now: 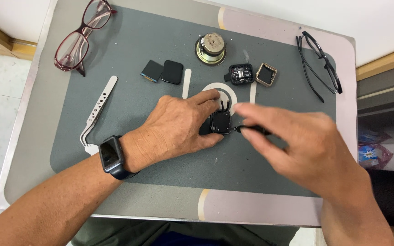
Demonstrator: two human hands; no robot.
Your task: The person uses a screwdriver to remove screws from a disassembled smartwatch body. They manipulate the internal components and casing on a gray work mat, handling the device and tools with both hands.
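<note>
Left hand (178,127) pinches opened smartwatch body (220,122) at mat (160,54) centre, thumb and forefinger closed on its edges. Right hand (304,141), blurred, grips thin black tool (247,130), tip beside watch body. Tweezers (99,109) lie left, well apart.

Dark square wristwatch screen (111,154); colourful packages (374,150) beside table, right.
</note>
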